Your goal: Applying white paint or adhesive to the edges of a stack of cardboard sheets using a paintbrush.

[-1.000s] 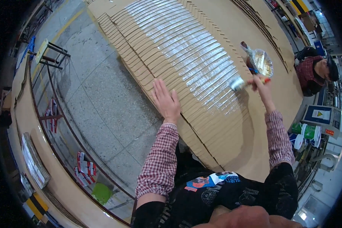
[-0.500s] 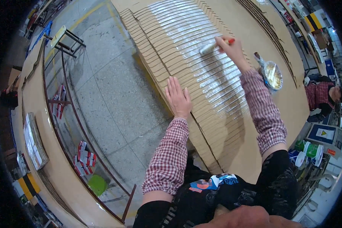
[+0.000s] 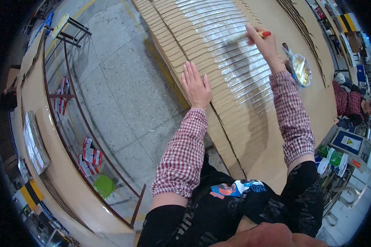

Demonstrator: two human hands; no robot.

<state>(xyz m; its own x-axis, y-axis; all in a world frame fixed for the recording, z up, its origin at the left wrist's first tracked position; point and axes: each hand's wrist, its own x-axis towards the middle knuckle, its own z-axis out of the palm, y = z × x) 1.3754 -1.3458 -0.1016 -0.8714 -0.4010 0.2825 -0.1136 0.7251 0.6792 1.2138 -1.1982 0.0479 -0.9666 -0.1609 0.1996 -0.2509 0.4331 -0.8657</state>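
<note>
Overlapping cardboard sheets [image 3: 218,90] lie in a stepped row, their edges fanned out. A shiny wet band [image 3: 231,61] runs along their exposed strips. My right hand [image 3: 261,45] is closed around a brush [image 3: 266,33] with a red handle end; its blurred bristle end points left over the wet band. Whether the bristles touch the cardboard I cannot tell. My left hand [image 3: 196,85] rests flat on the left part of the sheets, fingers stretched out and holding nothing. Right of my right wrist stands a plastic-wrapped pan [image 3: 301,73] with pale yellowish contents.
More stacked cardboard [image 3: 305,29] lies to the right. On the left stands a long table [image 3: 57,152] bearing a wrapped bundle [image 3: 35,142]. A stool [image 3: 64,26] and a green object [image 3: 104,186] are on the floor side. Another person [image 3: 352,101] is at far right, near white-and-green buckets [image 3: 338,160].
My right hand and the brush have shifted up and to the right in the picture. The view has moved slightly too. My left hand remains flat on the sheets.
</note>
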